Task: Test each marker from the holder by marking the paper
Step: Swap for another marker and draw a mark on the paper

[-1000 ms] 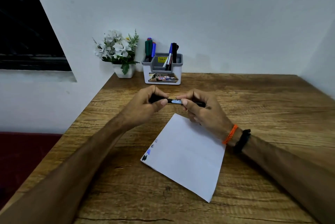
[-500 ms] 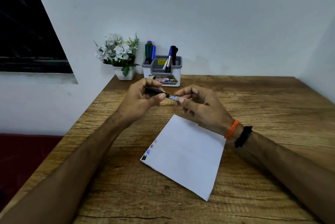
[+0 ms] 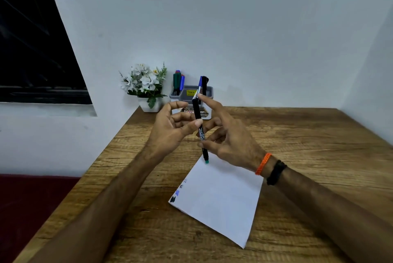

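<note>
1. The left hand (image 3: 170, 128) holds a black marker (image 3: 199, 126) in a narrow grip, its thumb pressed on the barrel and the other fingers curled loosely behind it.
2. The right hand (image 3: 228, 141) also touches the marker: its thumb lies against the lower barrel, its index finger stretches up to the top end, and its other fingers are half bent. Whether it truly grips the marker I cannot tell.
3. The marker stands almost upright between the two hands, its green end (image 3: 206, 162) pointing down just above the far corner of the paper (image 3: 221, 201).
4. The white paper lies flat on the wooden table (image 3: 308, 139), turned at an angle, with a few dark and bluish test marks (image 3: 176, 193) along its left edge.
5. The right wrist wears an orange band (image 3: 263, 163) and a black band (image 3: 276, 172).
6. At the back of the table, by the wall, stands a grey holder (image 3: 207, 111) with more markers (image 3: 178, 82) upright in it.
7. Just left of the holder sits a small white pot of white flowers (image 3: 144, 84).
</note>
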Demonstrator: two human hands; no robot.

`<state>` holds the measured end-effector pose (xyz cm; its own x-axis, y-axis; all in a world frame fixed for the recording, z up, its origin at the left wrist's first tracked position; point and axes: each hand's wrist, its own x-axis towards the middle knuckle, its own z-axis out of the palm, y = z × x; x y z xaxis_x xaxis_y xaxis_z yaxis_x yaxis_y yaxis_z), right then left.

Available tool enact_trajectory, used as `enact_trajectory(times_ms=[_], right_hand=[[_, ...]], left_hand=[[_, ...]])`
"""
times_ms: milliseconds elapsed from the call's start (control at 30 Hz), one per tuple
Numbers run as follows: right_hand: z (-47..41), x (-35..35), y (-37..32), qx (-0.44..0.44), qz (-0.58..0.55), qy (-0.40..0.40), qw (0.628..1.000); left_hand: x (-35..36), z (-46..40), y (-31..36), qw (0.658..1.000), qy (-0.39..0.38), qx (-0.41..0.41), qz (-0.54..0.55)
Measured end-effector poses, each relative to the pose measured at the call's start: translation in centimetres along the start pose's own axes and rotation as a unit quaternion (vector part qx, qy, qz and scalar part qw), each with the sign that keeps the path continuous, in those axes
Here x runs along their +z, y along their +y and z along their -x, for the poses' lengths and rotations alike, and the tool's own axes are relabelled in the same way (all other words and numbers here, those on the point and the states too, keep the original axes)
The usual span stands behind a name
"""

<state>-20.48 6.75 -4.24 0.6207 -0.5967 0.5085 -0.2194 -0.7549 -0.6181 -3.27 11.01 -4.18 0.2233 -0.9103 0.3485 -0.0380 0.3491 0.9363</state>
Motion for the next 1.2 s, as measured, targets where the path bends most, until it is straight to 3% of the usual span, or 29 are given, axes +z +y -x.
enact_trajectory(times_ms=[333, 433, 500, 567, 633, 700, 1033, 1200], right_hand=[[-0.3, -0.4, 0.1, 0.002, -0.032, -0.002, 0.999], [-1.4, -1.4, 0.8, 0.012, -0.002, 0.033, 0.999], [-2.6, -2.2, 1.6, 0.029, 0.010, 0.057, 0.998], [-4.0, -2.7, 2.3, 0.036, 0.013, 0.071, 0.997], [-5.2, -3.1, 2.8, 0.040, 0.017, 0.094, 0.995], [-6.3, -3.5, 3.4, 0.039, 0.024, 0.117, 0.992], [-12.2, -4.3, 6.1, 0.017, 0.057, 0.226, 0.972], [-14.3, -3.5, 7.5, 0.033, 0.095, 0.238, 0.966]], left_hand=[[0.0, -0.4, -0.5, 1.000, -0.016, 0.003, -0.002], [-0.6, -1.2, -1.5, 0.993, -0.012, -0.011, -0.113], [-0.9, -2.1, -2.8, 0.951, -0.021, -0.009, -0.308], [-1.2, -2.9, -4.4, 0.861, -0.034, -0.009, -0.508], [-1.3, -3.6, -5.9, 0.795, -0.039, -0.011, -0.605], [-1.5, -4.1, -7.1, 0.767, -0.056, -0.034, -0.638], [-2.1, -4.5, -8.5, 0.759, -0.088, -0.051, -0.643], [-2.1, -4.4, -8.5, 0.758, -0.088, -0.048, -0.644]])
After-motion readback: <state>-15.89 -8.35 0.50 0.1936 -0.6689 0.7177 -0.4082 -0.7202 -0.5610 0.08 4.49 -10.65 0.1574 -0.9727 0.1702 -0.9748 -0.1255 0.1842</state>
